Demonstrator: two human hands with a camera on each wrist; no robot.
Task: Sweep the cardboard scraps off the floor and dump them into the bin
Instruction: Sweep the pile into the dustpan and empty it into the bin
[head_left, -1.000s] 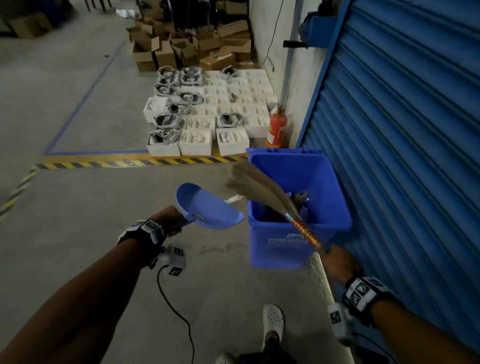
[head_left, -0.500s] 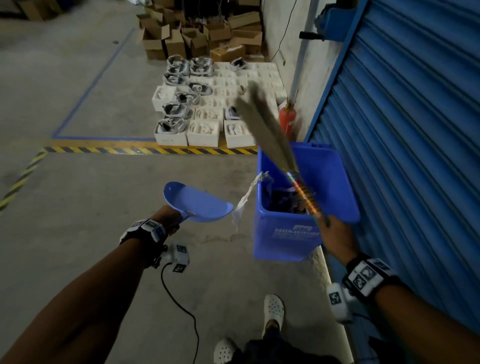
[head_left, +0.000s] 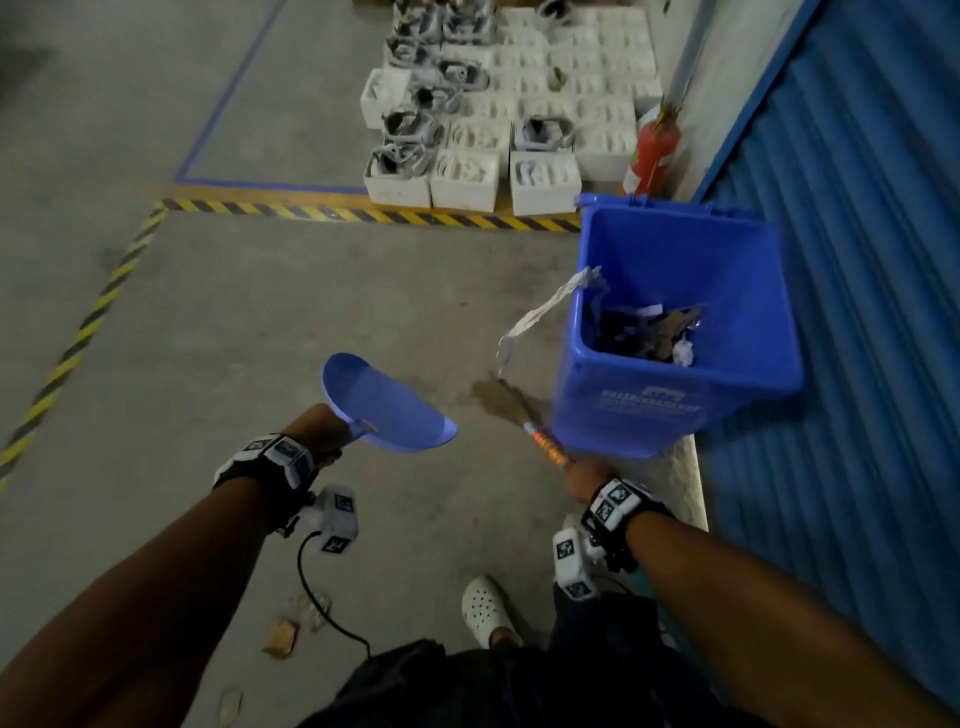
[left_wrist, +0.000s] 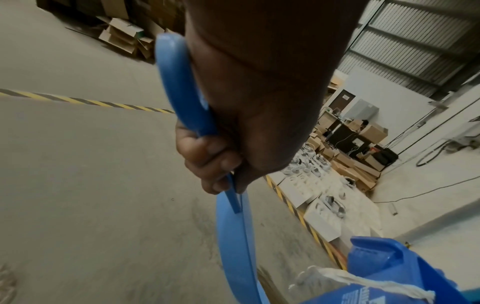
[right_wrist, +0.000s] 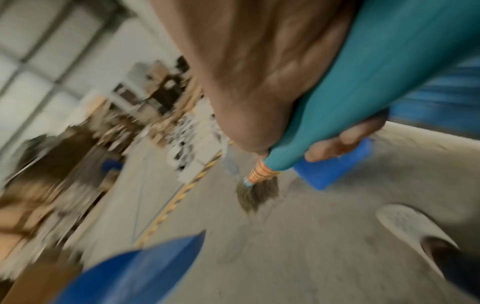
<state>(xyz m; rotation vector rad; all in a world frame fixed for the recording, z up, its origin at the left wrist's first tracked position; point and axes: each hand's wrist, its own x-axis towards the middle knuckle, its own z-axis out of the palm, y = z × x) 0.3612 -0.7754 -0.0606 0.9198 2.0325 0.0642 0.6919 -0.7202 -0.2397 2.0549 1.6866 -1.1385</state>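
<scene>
Fingers (left_wrist: 207, 156) left grip one dustpan (head_left: 387, 408) | right grip one broom (head_left: 524, 415) | one bin (head_left: 675, 405) | two scraps (head_left: 283, 636)

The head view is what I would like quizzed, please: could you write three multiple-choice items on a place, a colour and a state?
1. Where does the fire extinguisher stand?
A. beyond the bin, by the wall
B. inside the bin
C. beside the white shoe

2. What colour is the dustpan?
A. red
B. blue
C. yellow

3. What does the right hand hold?
A. nothing
B. a cardboard box
C. the broom

Answers: 1 A, it shows past the bin, at the wall's foot. 2 B, the same blue as the bin. 3 C, its fingers wrap the handle, bristles low near the floor.
</scene>
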